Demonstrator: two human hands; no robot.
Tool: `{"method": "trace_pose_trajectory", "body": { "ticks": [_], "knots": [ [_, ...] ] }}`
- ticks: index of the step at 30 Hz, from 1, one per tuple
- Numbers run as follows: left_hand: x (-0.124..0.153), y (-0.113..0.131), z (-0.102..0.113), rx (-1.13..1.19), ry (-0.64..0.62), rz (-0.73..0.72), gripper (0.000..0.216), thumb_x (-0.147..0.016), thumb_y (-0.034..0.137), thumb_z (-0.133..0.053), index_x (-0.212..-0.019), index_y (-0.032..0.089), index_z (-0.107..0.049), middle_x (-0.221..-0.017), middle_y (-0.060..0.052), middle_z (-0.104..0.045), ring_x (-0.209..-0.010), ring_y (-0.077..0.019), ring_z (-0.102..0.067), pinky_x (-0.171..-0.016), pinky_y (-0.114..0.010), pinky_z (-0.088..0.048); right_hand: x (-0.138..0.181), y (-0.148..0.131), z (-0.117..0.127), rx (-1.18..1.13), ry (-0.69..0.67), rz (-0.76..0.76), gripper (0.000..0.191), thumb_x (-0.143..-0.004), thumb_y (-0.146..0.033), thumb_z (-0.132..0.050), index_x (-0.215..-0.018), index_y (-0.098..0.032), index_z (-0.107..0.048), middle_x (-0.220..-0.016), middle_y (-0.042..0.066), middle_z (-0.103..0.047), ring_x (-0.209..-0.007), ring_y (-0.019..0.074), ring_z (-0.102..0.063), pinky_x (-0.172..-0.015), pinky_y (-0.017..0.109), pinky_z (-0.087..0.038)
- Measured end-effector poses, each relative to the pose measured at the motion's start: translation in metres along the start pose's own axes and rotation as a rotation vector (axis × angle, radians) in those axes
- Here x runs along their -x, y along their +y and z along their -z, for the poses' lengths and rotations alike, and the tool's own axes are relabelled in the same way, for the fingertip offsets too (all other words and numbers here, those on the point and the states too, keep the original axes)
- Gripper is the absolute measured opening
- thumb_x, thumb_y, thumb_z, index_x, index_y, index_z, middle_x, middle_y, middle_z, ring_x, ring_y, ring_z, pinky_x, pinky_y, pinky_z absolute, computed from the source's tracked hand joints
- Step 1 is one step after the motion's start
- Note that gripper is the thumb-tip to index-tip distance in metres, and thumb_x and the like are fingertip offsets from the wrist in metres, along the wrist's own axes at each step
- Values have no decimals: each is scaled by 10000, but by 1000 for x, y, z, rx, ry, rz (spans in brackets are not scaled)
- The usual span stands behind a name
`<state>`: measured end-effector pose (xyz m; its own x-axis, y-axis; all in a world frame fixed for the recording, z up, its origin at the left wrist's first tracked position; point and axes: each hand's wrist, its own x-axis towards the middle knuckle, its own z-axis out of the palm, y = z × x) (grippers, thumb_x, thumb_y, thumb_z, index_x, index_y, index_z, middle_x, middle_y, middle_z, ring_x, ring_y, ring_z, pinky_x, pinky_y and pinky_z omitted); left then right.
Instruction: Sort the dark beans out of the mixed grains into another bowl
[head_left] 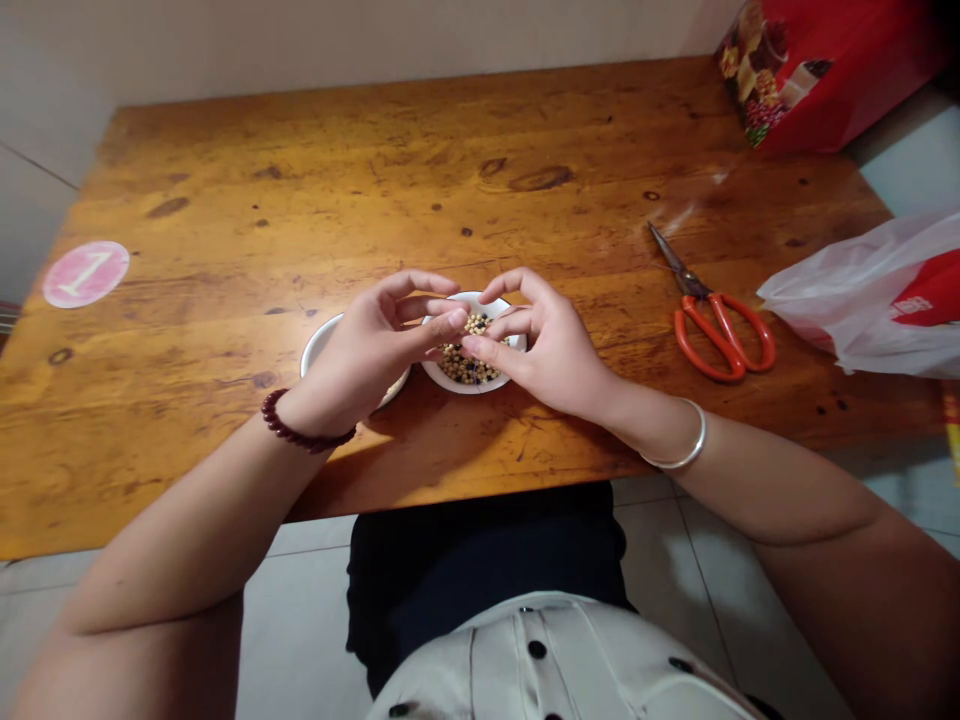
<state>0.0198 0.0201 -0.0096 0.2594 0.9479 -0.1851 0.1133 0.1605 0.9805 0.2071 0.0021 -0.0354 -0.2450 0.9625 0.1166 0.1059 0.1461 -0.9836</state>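
A white bowl (475, 386) with a dark rim stands near the table's front edge, holding pale yellow beans (466, 370) mixed with dark ones. Over its left side is my left hand (382, 330), index finger raised, thumb tip close against another finger; whatever lies between them is hidden. My right hand (551, 345) hovers above the bowl's right side, fingers curved and apart, with nothing visible in them. Both thumbs nearly meet over the beans. A second white bowl (318, 340) is mostly covered by my left hand; a little pale content shows at its right edge.
Scissors with orange handles (724, 335) lie on the wooden table (337, 210) to the right. Beyond them are a white plastic bag (855, 300) and a red printed bag (832, 70). A round pink label (86, 273) marked 1 is at the left edge.
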Motion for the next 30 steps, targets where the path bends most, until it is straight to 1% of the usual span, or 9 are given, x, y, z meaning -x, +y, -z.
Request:
{"method": "trace_pose_trajectory", "body": {
  "ticks": [4, 9, 13, 16, 19, 21, 24, 27, 30],
  "knots": [
    [1, 1, 0, -29, 3, -9, 479, -709, 405, -844, -1083, 188, -639, -975, -60, -729, -824, -160, -714, -622, -203, -554, 0, -1, 0, -4, 2, -13, 370, -789, -343, -738, -1044, -244, -490, -695, -68, -684, -714, 163, -729, -711, 322, -573],
    [1, 2, -1, -60, 1, -27, 461, -701, 375, -851, -1061, 180, -640, -1008, -62, -729, -868, -172, -717, -708, -240, -588, 0, 0, 0, 16, 15, 11, 397, -774, -386, -759, -1037, -240, -499, -699, -64, -682, -738, 169, -734, -724, 322, -574],
    [1, 3, -2, -51, -27, -50, 427, -711, 369, -845, -1038, 175, -652, -980, -61, -731, -878, -171, -717, -762, -261, -597, 0, 2, 0, 0, 18, 10, 382, -783, -379, -756, -1040, -251, -505, -728, -57, -698, -755, 165, -738, -742, 315, -582],
    [2, 5, -2, -66, -30, -62, 429, -723, 402, -833, -1043, 176, -657, -986, -67, -731, -881, -177, -717, -758, -264, -593, 0, 2, -1, 8, 24, -3, 388, -786, -398, -752, -1053, -257, -509, -741, -51, -708, -759, 172, -741, -744, 323, -587],
    [4, 9, -2, -78, -18, -83, 431, -754, 448, -801, -1058, 180, -655, -979, -73, -730, -871, -177, -713, -728, -253, -579, 0, 2, 0, 27, 39, 3, 381, -791, -368, -751, -1067, -256, -514, -747, -48, -718, -775, 176, -741, -760, 327, -585],
    [6, 11, -2, -100, -14, -120, 428, -758, 440, -800, -1065, 183, -650, -971, -75, -727, -871, -173, -707, -725, -247, -568, 0, 1, 0, 45, 45, 11, 366, -797, -342, -748, -1067, -253, -519, -746, -50, -722, -771, 169, -736, -792, 335, -580],
    [8, 10, -1, -209, -25, -201, 392, -777, 401, -791, -1074, 191, -645, -933, -62, -717, -863, -162, -695, -710, -238, -550, -1, 1, 0, 59, 51, 15, 359, -803, -357, -748, -1063, -252, -525, -752, -49, -723, -780, 167, -731, -840, 349, -571],
    [10, 7, 0, -342, -18, -275, 316, -834, 374, -731, -1081, 204, -630, -898, -47, -701, -831, -155, -674, -649, -239, -520, -1, 3, 0, 35, 51, 31, 383, -782, -380, -770, -1051, -251, -530, -771, -45, -714, -801, 171, -731, -806, 329, -576],
    [11, 2, -1, -455, 23, -366, 231, -876, 299, -669, -1084, 224, -599, -886, -29, -692, -787, -144, -648, -611, -251, -483, -1, 5, -1, 18, 42, 42, 393, -771, -380, -778, -1056, -256, -539, -835, -29, -719, -849, 180, -734, -757, 308, -584]
  ]
}}
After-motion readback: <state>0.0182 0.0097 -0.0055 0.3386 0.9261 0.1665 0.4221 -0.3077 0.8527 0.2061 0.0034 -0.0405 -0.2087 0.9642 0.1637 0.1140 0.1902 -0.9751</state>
